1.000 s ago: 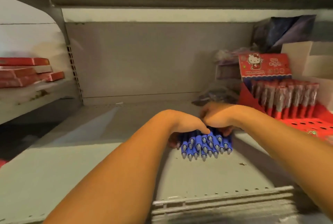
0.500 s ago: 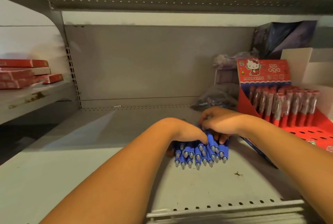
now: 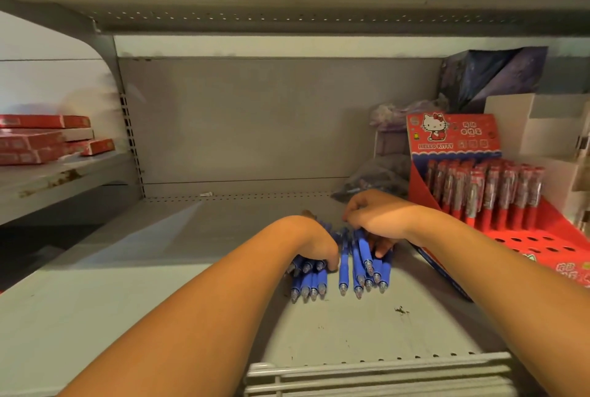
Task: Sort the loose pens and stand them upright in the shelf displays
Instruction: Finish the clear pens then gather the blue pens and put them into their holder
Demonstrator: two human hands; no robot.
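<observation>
Pens (image 3: 343, 269) that had formed one blue bundle lay split at centre frame. The left hand (image 3: 314, 245) curled its fingers over one cluster; the right hand (image 3: 376, 214) gripped the other.

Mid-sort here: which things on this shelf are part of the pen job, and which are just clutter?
Job: loose blue plastic pens, gripped in two bunches by left hand and right hand; red cardboard Hello Kitty display with upright red pens.
Lying about: flat red boxes, crumpled plastic bags, dark purple box, white cardboard box.
</observation>
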